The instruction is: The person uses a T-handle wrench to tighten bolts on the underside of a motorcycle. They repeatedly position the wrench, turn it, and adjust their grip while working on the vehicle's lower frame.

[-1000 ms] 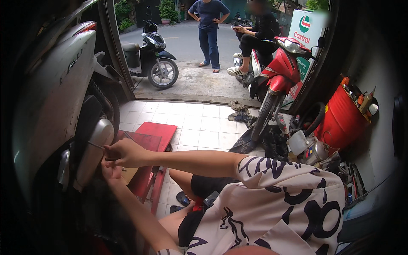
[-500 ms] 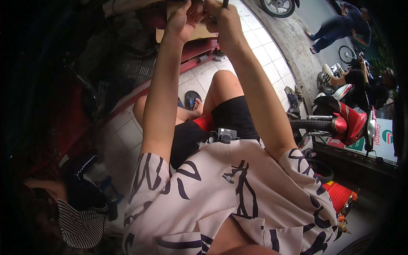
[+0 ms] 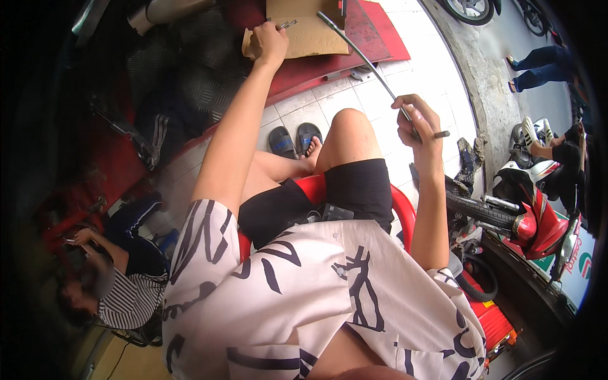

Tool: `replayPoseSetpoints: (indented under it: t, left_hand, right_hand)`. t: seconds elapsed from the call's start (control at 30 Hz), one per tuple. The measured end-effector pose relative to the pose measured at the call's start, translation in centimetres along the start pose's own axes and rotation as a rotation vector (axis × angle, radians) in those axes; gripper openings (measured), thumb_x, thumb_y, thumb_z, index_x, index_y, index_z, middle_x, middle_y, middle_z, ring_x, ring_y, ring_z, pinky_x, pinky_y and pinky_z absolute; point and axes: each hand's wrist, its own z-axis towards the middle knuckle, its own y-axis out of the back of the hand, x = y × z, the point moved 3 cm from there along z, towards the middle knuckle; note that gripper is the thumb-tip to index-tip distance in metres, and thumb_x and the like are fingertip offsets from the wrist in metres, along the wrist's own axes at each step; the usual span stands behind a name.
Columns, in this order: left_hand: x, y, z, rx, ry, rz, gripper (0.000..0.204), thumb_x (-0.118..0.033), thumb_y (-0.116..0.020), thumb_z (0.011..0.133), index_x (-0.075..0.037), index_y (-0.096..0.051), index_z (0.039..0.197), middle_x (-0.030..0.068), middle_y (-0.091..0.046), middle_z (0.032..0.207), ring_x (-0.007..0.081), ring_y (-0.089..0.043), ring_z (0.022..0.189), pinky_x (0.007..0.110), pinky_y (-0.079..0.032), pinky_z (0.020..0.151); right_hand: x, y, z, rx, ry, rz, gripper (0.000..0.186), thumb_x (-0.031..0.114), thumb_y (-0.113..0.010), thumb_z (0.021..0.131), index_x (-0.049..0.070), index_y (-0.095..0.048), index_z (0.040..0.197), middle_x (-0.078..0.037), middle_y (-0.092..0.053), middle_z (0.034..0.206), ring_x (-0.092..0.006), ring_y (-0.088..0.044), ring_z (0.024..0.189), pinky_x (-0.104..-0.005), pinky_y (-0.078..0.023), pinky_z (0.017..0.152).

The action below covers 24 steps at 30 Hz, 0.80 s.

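White tiles (image 3: 418, 76) flank a red workshop platform (image 3: 383, 28), where the left hand (image 3: 271, 44) pinches small metal pieces (image 3: 289, 25) above cardboard (image 3: 307, 43) near the edge; a loosened grip could scatter them. I cannot make out the opened cardboard's contents. The right hand (image 3: 419, 123) grips a long metal rod (image 3: 373, 71).

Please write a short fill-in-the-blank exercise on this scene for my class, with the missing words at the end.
1. The long metal rod is in the person's ____ hand.
2. The hand nearest the cardboard is the ____ one.
3. Below the person's knees are ____ sandals.
4. The person's shorts are ____.

Missing words: right; left; two; black.
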Motion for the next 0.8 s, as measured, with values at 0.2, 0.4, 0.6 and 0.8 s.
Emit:
replayPoseSetpoints:
  t: [0.2, 0.4, 0.6, 0.8]
  left_hand:
    - [-0.4, -1.3, 3.2, 0.171, 0.141, 0.266, 0.017, -0.005, -0.065, 0.080, 0.001, -0.070, 0.095, 0.0245, -0.068, 0.097, 0.0385, -0.067, 0.098, 0.046, -0.054, 0.082]
    - [-0.3, 1.5, 0.8, 0.177, 0.080, -0.019, 0.025, -0.009, -0.059, 0.083, 0.000, -0.070, 0.104, 0.0170, -0.070, 0.093, 0.0263, -0.069, 0.087, 0.034, -0.054, 0.076]
    - [-4.4, 6.3, -4.2, 0.361, 0.246, -0.761, 0.025, -0.001, -0.045, 0.097, 0.000, -0.068, 0.106, 0.0007, -0.057, 0.082, 0.0079, -0.049, 0.068, 0.023, -0.045, 0.061]
    - [-10.3, 13.1, -7.8, 0.442, 0.130, -1.025, 0.020, -0.005, -0.046, 0.098, 0.002, -0.065, 0.099, 0.0015, -0.057, 0.082, 0.0094, -0.051, 0.070, 0.024, -0.043, 0.064]
  right_hand:
    - [-5.2, 3.8, -1.0, 0.047, -0.117, 0.099, 0.049, 0.045, -0.054, 0.089, -0.003, -0.057, 0.100, 0.008, -0.026, 0.064, -0.0011, -0.019, 0.050, -0.0219, -0.012, 0.045]
    - [-8.2, 4.2, -1.8, 0.146, -0.103, 0.243, 0.052, 0.047, -0.055, 0.088, -0.003, -0.057, 0.101, 0.007, -0.028, 0.067, -0.0015, -0.020, 0.051, -0.0217, -0.013, 0.046]
    - [-6.6, 4.0, -4.2, 0.213, -0.006, 0.328, 0.053, 0.047, -0.054, 0.087, -0.003, -0.058, 0.102, 0.006, -0.030, 0.066, -0.0017, -0.022, 0.052, -0.0221, -0.015, 0.046]
    - [-2.1, 3.4, -7.0, 0.264, 0.165, 0.271, 0.060, 0.055, -0.052, 0.086, -0.003, -0.059, 0.100, 0.008, -0.027, 0.064, -0.0021, -0.021, 0.051, -0.0232, -0.014, 0.046]
